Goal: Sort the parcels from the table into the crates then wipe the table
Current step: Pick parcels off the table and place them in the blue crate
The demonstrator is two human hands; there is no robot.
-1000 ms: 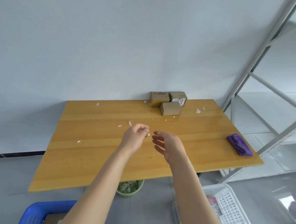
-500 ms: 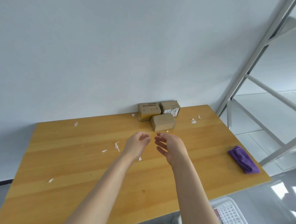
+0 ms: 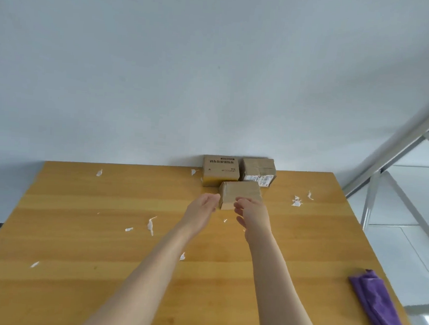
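Three cardboard parcels stand at the far edge of the wooden table (image 3: 78,242), against the wall. The plain front parcel (image 3: 240,194) lies nearest me. Behind it are a parcel with black print (image 3: 220,169) and a taped parcel with a white label (image 3: 258,168). My left hand (image 3: 202,206) reaches to the front parcel's left end, fingers relaxed, holding nothing. My right hand (image 3: 252,212) hovers in front of that parcel with fingers spread, partly covering its near face. A folded purple cloth (image 3: 375,306) lies near the table's right edge.
Several white paper scraps (image 3: 150,225) are scattered over the tabletop, more of them at the far right (image 3: 297,202). A white metal shelf frame (image 3: 395,148) stands just right of the table. The crates are out of view.
The view has moved closer and tilted up, so the crates and floor have dropped out of sight. Both hands have reached forward across the table to the front parcel.
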